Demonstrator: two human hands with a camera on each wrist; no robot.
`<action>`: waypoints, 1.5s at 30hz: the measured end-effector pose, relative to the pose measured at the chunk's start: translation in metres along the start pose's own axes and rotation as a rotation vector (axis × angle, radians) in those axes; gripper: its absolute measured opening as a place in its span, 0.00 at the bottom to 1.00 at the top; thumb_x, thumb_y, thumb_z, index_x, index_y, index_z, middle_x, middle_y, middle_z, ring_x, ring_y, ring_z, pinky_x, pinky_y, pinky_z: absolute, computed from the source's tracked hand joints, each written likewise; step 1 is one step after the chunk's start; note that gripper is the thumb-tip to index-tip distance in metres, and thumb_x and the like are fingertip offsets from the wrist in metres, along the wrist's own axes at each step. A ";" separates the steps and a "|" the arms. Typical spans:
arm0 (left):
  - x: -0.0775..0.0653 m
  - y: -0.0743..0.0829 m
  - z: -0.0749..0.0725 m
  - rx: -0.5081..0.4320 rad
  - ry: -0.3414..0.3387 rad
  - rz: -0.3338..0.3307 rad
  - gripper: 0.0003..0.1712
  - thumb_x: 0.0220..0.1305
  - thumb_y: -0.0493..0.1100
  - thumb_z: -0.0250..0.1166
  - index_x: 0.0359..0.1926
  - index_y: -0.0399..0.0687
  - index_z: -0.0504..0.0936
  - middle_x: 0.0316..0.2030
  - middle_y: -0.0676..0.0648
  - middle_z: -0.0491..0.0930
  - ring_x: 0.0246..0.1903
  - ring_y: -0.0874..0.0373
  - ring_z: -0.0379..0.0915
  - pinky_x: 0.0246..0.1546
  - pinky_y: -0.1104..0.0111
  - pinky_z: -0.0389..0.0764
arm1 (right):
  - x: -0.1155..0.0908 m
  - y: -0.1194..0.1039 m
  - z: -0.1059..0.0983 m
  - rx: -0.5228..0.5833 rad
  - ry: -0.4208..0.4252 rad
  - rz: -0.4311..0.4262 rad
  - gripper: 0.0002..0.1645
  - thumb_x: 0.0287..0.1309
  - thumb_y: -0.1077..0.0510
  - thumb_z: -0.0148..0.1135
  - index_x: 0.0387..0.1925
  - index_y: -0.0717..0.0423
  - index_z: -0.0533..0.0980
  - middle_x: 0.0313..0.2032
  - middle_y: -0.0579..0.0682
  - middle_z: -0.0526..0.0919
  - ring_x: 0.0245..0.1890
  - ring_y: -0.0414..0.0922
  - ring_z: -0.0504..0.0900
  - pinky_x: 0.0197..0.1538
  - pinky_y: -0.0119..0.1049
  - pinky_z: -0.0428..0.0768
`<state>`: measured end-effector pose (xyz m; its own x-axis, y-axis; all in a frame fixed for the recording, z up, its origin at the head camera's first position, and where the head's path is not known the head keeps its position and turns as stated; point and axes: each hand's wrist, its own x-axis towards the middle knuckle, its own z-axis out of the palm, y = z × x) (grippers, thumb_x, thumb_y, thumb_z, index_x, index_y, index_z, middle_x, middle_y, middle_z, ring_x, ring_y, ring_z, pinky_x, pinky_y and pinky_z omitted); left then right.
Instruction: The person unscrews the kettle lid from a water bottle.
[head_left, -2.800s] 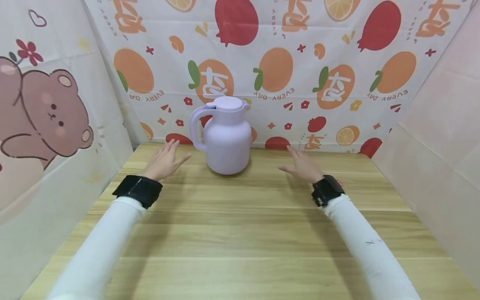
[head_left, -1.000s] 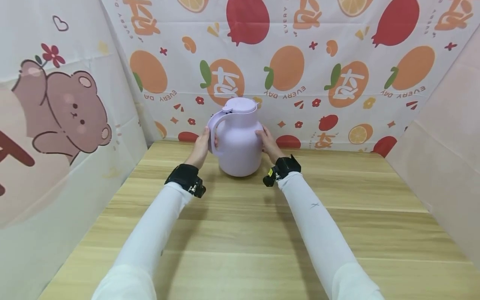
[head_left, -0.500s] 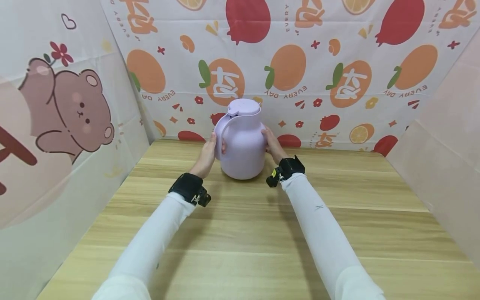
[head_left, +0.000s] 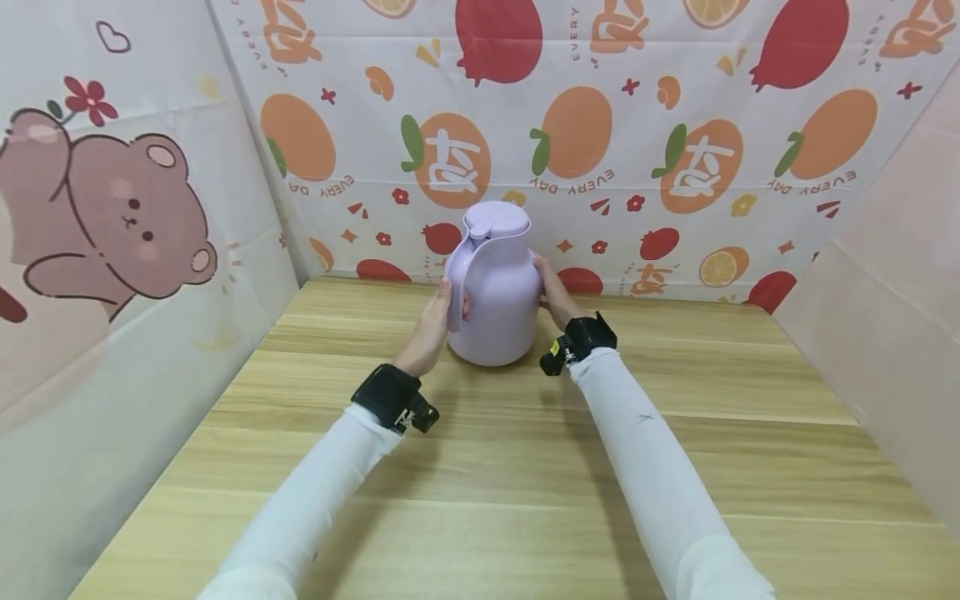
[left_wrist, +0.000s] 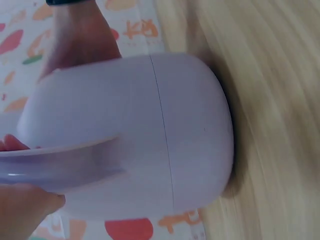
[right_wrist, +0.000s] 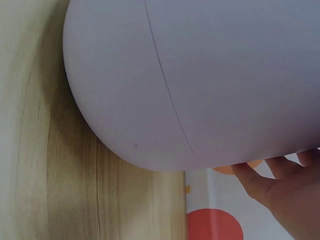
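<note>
A lilac vacuum jug [head_left: 504,304] with a flat lid [head_left: 498,218] stands upright on the wooden table, its handle [left_wrist: 60,162] turned to the front left. My left hand [head_left: 427,335] grips that handle; the left wrist view has the thumb on the near side and fingertips showing beyond it. On the jug's right side rests my right hand [head_left: 558,297]. Its fingers [right_wrist: 256,184] look extended and touch the body in the right wrist view. The jug's base appears to meet the tabletop, and its far side is hidden.
Behind the table [head_left: 480,467] hangs a fruit-printed cloth [head_left: 675,50], close to the jug. A bear-printed cloth [head_left: 150,367] borders the left side and a pale cloth [head_left: 892,333] the right. Both wrists carry black camera straps.
Both hands came in from apart to the jug, and the left took its handle. Since then, the jug has turned, its handle swinging toward the front, and shifted slightly right and nearer.
</note>
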<state>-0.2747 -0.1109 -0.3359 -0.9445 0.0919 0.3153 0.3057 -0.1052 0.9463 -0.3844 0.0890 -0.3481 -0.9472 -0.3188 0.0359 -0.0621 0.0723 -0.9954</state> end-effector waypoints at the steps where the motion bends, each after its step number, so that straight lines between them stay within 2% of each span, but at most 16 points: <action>1: -0.002 0.000 0.003 -0.008 0.002 -0.005 0.26 0.73 0.55 0.30 0.31 0.42 0.64 0.27 0.47 0.64 0.29 0.58 0.61 0.37 0.69 0.60 | -0.001 0.001 -0.001 0.002 0.000 0.001 0.36 0.63 0.34 0.33 0.70 0.38 0.50 0.68 0.48 0.50 0.66 0.53 0.49 0.61 0.56 0.50; 5: -0.010 0.002 0.012 -0.009 0.010 -0.016 0.24 0.73 0.54 0.30 0.32 0.42 0.64 0.26 0.46 0.64 0.29 0.58 0.61 0.36 0.69 0.59 | -0.004 0.001 -0.002 0.011 0.000 0.009 0.36 0.63 0.34 0.32 0.70 0.41 0.51 0.68 0.49 0.51 0.66 0.51 0.50 0.62 0.54 0.51; 11: -0.017 0.005 0.023 -0.029 0.065 -0.043 0.22 0.74 0.53 0.31 0.34 0.43 0.63 0.26 0.46 0.63 0.28 0.58 0.60 0.35 0.69 0.58 | -0.009 0.001 0.001 0.031 0.008 0.002 0.34 0.65 0.36 0.30 0.69 0.41 0.52 0.68 0.47 0.49 0.65 0.48 0.48 0.62 0.55 0.47; 16: -0.021 0.005 0.030 -0.016 0.113 -0.053 0.23 0.74 0.52 0.31 0.31 0.42 0.64 0.25 0.47 0.64 0.28 0.59 0.61 0.36 0.69 0.59 | -0.012 0.005 0.007 0.060 0.091 0.009 0.34 0.63 0.33 0.32 0.67 0.38 0.56 0.65 0.45 0.54 0.64 0.46 0.50 0.63 0.53 0.45; 20: -0.022 0.002 0.034 -0.018 0.105 -0.041 0.23 0.74 0.53 0.32 0.31 0.43 0.65 0.26 0.47 0.64 0.28 0.58 0.61 0.36 0.68 0.59 | -0.013 0.010 0.010 0.075 0.178 -0.014 0.35 0.61 0.31 0.33 0.64 0.39 0.62 0.61 0.46 0.62 0.60 0.47 0.57 0.62 0.54 0.49; 23: -0.023 -0.001 0.036 -0.019 0.097 -0.032 0.24 0.73 0.54 0.32 0.31 0.44 0.64 0.26 0.47 0.64 0.28 0.58 0.61 0.35 0.68 0.58 | -0.014 0.013 0.011 0.083 0.213 -0.015 0.34 0.60 0.31 0.33 0.63 0.38 0.63 0.59 0.46 0.63 0.59 0.47 0.58 0.61 0.54 0.50; 34: -0.028 -0.002 0.049 -0.039 0.102 -0.018 0.23 0.74 0.50 0.31 0.30 0.43 0.65 0.25 0.47 0.64 0.28 0.57 0.61 0.38 0.68 0.59 | -0.022 0.011 0.004 0.088 0.192 -0.006 0.35 0.60 0.31 0.33 0.65 0.37 0.61 0.61 0.46 0.60 0.60 0.48 0.55 0.61 0.54 0.48; 39: -0.032 -0.001 0.056 -0.055 0.096 -0.007 0.22 0.74 0.51 0.32 0.31 0.43 0.64 0.25 0.46 0.64 0.28 0.56 0.60 0.38 0.68 0.59 | -0.025 0.012 -0.001 0.079 0.181 0.008 0.37 0.58 0.30 0.33 0.64 0.38 0.61 0.62 0.45 0.58 0.61 0.47 0.54 0.61 0.55 0.47; 45: -0.038 0.000 0.064 -0.051 0.092 -0.045 0.22 0.74 0.53 0.32 0.34 0.43 0.64 0.28 0.47 0.64 0.31 0.56 0.61 0.41 0.67 0.59 | -0.030 0.012 -0.007 0.082 0.163 0.022 0.40 0.56 0.28 0.34 0.65 0.41 0.59 0.63 0.46 0.55 0.62 0.48 0.52 0.62 0.55 0.45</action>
<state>-0.2316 -0.0514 -0.3435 -0.9650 0.0064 0.2622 0.2581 -0.1539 0.9538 -0.3593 0.1061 -0.3604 -0.9868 -0.1603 0.0216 -0.0216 -0.0022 -0.9998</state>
